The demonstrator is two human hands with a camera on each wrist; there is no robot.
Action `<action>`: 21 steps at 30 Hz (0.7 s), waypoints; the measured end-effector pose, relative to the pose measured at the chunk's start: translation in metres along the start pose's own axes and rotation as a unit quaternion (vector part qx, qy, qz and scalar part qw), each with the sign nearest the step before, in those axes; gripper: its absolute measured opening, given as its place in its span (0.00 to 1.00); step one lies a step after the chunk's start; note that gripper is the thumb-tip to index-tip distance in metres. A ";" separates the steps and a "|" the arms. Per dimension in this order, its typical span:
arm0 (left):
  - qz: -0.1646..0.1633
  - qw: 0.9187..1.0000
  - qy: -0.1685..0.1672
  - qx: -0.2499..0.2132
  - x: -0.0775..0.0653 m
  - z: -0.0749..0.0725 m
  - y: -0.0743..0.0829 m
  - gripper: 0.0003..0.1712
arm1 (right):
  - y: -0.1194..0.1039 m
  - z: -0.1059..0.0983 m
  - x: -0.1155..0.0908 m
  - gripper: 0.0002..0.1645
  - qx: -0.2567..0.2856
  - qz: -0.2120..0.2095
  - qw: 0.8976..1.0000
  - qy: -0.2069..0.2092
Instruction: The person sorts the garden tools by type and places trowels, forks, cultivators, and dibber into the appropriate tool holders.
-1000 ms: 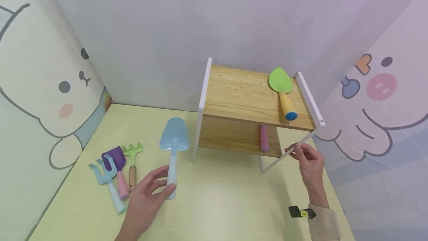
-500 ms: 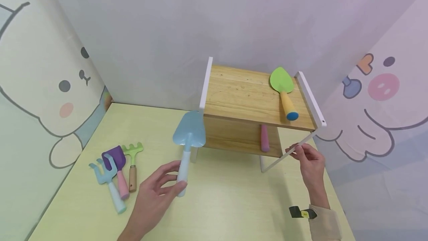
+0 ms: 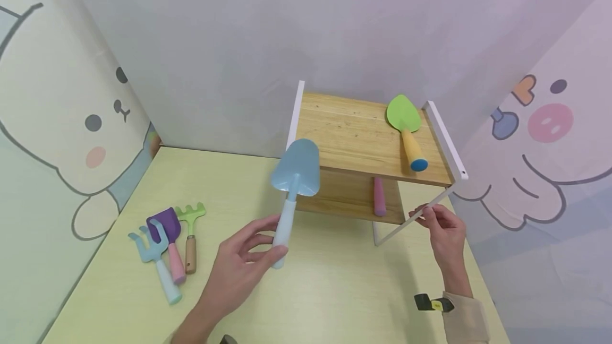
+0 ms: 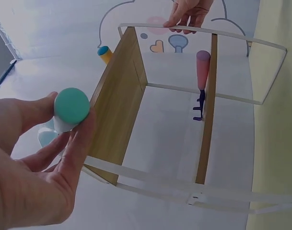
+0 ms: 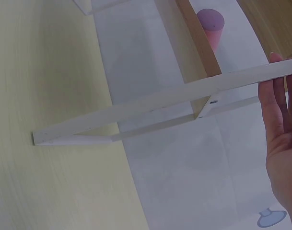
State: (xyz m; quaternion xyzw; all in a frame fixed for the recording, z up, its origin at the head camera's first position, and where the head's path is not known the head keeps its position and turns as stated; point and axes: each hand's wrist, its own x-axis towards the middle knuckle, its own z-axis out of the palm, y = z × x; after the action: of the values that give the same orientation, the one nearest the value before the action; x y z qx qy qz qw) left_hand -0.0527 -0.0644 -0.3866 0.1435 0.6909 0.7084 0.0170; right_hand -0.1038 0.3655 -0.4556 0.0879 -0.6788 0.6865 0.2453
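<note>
My left hand (image 3: 244, 267) pinches the pale handle of a light blue toy trowel (image 3: 297, 169), blade up, in front of the left end of a two-tier wooden shelf (image 3: 344, 145). In the left wrist view the handle's green end (image 4: 72, 106) faces the camera. At the shelf's right side my right hand (image 3: 444, 232) grips the white metal frame (image 5: 160, 98) between thumb and fingers. A green trowel with a yellow handle (image 3: 411, 147) lies on the top board. On the lower board rests a purple-pronged rake with a pink handle (image 4: 203, 72).
Left on the pale yellow table (image 3: 325, 291) lie a light blue fork (image 3: 164, 277), a purple shovel with a pink handle (image 3: 176, 264) and a green rake with a wooden handle (image 3: 190, 254). A grey backdrop (image 3: 229, 57) stands behind the shelf, with cartoon-printed walls either side.
The left hand has carried the light blue trowel right and upward, from beside the shelf to in front of its left end. The right hand has stayed on the frame.
</note>
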 end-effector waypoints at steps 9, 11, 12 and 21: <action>0.031 0.998 -0.033 -0.034 0.017 0.015 0.009 0.26 | -0.001 0.002 0.001 0.07 0.002 -0.001 1.000 -0.004; 0.037 0.998 -0.036 -0.037 0.020 0.018 0.011 0.27 | -0.001 0.002 0.001 0.07 0.001 0.000 1.000 -0.004; 0.038 0.998 -0.037 -0.038 0.022 0.019 0.012 0.27 | -0.001 0.002 0.001 0.07 0.001 0.000 1.000 -0.003; 0.042 0.997 -0.045 -0.047 0.040 0.028 0.026 0.27 | -0.001 0.001 0.000 0.08 -0.003 0.003 1.000 -0.001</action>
State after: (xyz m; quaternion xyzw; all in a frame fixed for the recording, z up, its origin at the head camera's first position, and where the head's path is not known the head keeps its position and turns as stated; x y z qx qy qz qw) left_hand -0.0804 -0.0296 -0.3535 0.2032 0.6487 0.7330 0.0255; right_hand -0.1031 0.3648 -0.4543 0.0858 -0.6813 0.6853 0.2426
